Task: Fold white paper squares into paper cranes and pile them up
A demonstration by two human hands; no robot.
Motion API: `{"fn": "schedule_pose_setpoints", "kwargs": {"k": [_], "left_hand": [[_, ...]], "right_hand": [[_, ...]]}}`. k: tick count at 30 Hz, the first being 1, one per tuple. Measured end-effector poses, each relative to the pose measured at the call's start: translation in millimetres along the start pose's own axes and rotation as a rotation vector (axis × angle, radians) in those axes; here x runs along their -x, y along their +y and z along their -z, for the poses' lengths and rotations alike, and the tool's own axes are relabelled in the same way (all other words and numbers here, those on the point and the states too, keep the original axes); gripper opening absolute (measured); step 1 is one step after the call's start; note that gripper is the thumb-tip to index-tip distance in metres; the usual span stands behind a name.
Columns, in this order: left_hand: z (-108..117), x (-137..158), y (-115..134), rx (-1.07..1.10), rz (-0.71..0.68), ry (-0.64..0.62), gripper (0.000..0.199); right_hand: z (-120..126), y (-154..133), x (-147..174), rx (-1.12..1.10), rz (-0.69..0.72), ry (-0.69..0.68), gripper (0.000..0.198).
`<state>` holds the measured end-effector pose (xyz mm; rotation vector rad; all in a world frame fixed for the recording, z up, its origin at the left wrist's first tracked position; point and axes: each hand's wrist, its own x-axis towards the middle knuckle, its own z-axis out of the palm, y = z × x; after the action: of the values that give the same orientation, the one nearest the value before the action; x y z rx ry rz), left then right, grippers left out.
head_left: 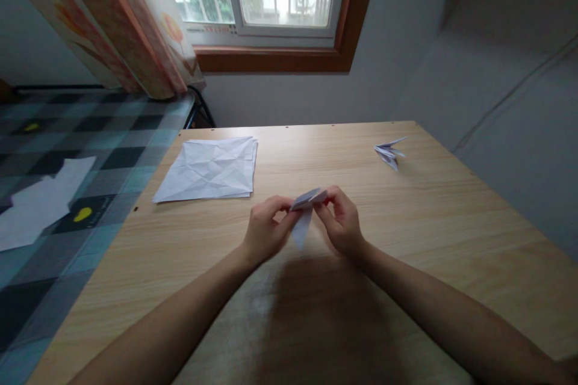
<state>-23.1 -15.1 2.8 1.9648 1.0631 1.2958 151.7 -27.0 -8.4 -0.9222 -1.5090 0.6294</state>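
Just above the middle of the wooden table, a small folded white paper (301, 230) is pinched between both hands. My left hand (269, 227) grips its left side, thumb and fingers closed on the upper layers. On the other side, my right hand (341, 220) pinches the right end between thumb and forefinger. One pointed flap of the paper hangs down between the hands. Part of the paper is hidden behind my fingers.
A stack of creased white paper sheets (212, 167) lies at the table's back left. Toward the back right sits a folded paper figure (387, 151) with pointed ends. Left of the table (433, 216), more white paper (43, 204) rests on a checked cloth (121, 162).
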Motion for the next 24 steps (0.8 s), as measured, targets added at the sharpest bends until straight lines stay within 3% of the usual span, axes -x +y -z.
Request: {"fn": "schedule_pose_setpoints", "kwargs": {"k": [4, 7, 12, 16, 19, 24], "left_hand": [[-4.8, -2.8, 0.2, 0.351, 0.278, 0.058, 0.012], [-6.3, -5.4, -3.2, 0.501, 0.398, 0.104, 0.019], [-5.7, -9.1, -23.3, 0.594, 0.463, 0.233, 0.037], [-5.2, -12.5, -32.2, 0.625, 0.503, 0.288, 0.044], [-5.0, -12.9, -26.9, 0.671, 0.542, 0.213, 0.045], [-7.0, -7.9, -13.4, 0.679, 0.585, -0.088, 0.046]], "right_hand": [[-6.6, 4.0, 2.5, -0.220, -0.298, -0.187, 0.027], [-10.4, 2.3, 2.8, -0.274, -0.464, -0.331, 0.024], [-10.2, -1.4, 1.7, -0.293, -0.607, -0.388, 0.020], [-8.2, 0.1, 1.4, -0.300, -0.592, -0.414, 0.023], [-8.0, 4.2, 0.5, -0.418, -0.551, -0.324, 0.028], [-8.1, 10.0, -2.6, -0.538, -0.486, -0.201, 0.034]]}}
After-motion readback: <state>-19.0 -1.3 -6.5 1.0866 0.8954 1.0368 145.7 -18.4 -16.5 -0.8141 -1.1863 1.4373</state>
